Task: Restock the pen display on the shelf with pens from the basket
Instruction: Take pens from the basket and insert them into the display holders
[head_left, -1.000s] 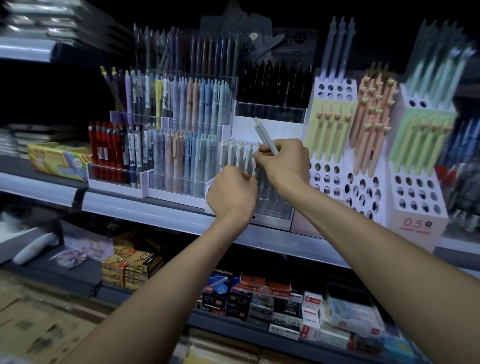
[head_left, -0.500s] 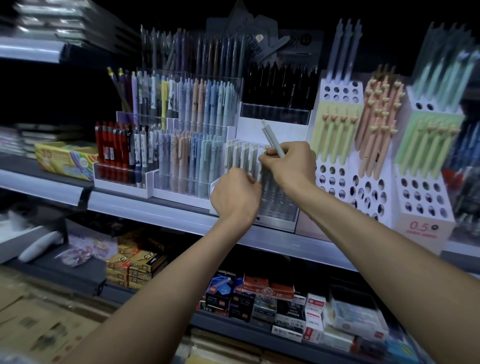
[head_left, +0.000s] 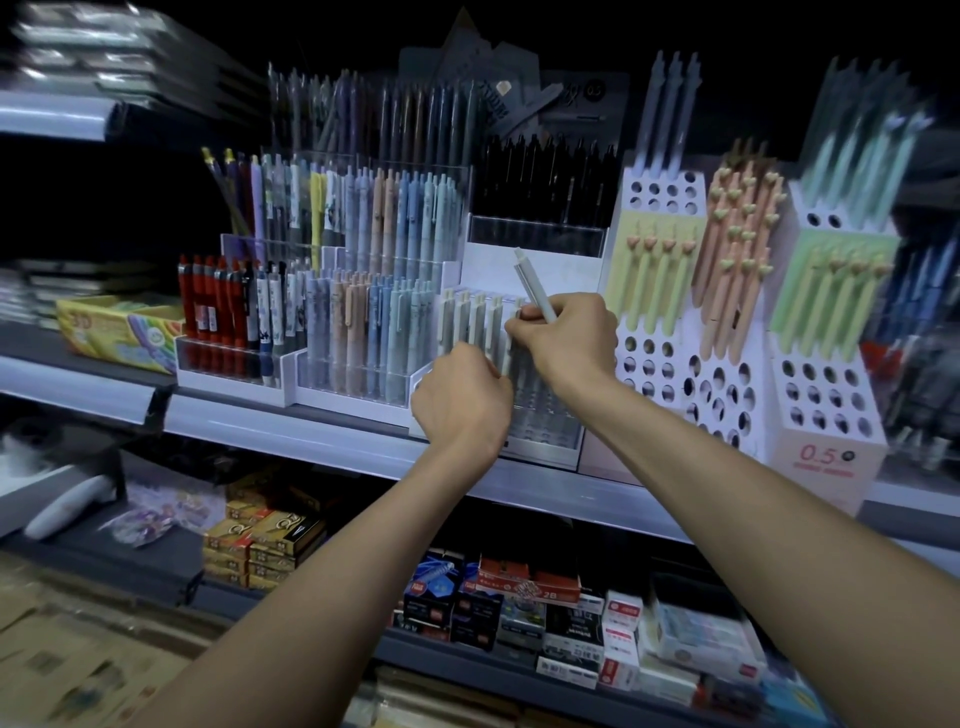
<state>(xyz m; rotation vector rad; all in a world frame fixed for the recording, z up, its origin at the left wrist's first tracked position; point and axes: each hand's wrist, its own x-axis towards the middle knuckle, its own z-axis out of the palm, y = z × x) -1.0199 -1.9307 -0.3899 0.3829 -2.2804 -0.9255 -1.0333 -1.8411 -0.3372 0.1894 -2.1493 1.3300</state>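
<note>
Head view: right hand (head_left: 569, 338) pinches pen (head_left: 532, 288) over tray (head_left: 543, 454); left hand (head_left: 462, 400) curled, hold hidden.

a pale grey pen (head_left: 535, 288) tilts with its clicker end up and to the left, pinched low on its barrel by the right hand (head_left: 569, 332) above the clear pen display (head_left: 550, 441) on the shelf (head_left: 311, 441). matching pens (head_left: 470, 325) stand upright in the display's left part.

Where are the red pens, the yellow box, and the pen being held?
red pens (head_left: 208, 312): head view, middle of the barrels.
yellow box (head_left: 119, 332): head view, front side.
held pen (head_left: 531, 283): head view, middle of the barrel.
</note>
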